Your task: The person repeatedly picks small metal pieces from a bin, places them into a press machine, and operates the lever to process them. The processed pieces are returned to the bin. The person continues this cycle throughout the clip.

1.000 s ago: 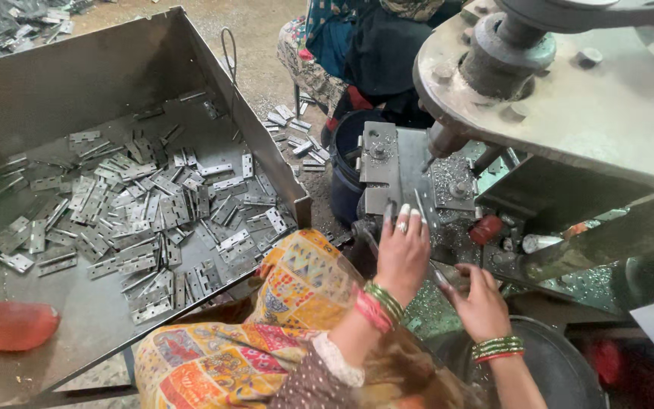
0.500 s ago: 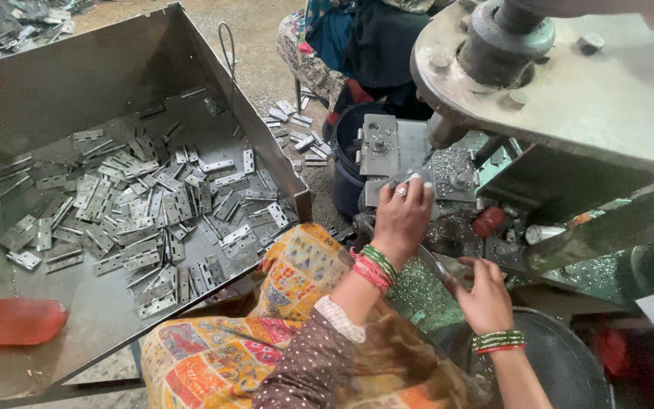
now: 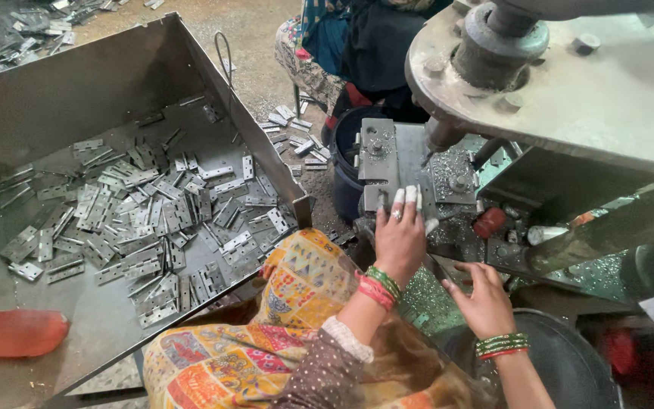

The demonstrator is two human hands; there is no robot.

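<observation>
Left hand (image 3: 400, 236): extended forward onto the press bed; fingers straight and close together, lying flat on a grey metal plate (image 3: 387, 163), white fingertip covers on three of them. It presses down rather than grips; nothing is closed in the palm.
Right hand (image 3: 484, 301): lower and nearer the body, palm down, fingers spread and loosely curled. Whether it holds a small part underneath cannot be told.
Metal plate: rectangular, with bolt heads, lying on the machine bed just under the press head (image 3: 569, 83).
Press head: heavy round steel casting, upper right, above both hands.
Metal tray (image 3: 62, 98): large sheet-steel bin to the left of the person, well apart from both hands.
Hinges (image 3: 153, 220): flat grey stamped pieces, heaped loosely across the tray floor; more lie scattered on the ground beyond the tray corner.
Wrists: green and red bangles on both.
Lap: patterned yellow cloth between tray and machine.
</observation>
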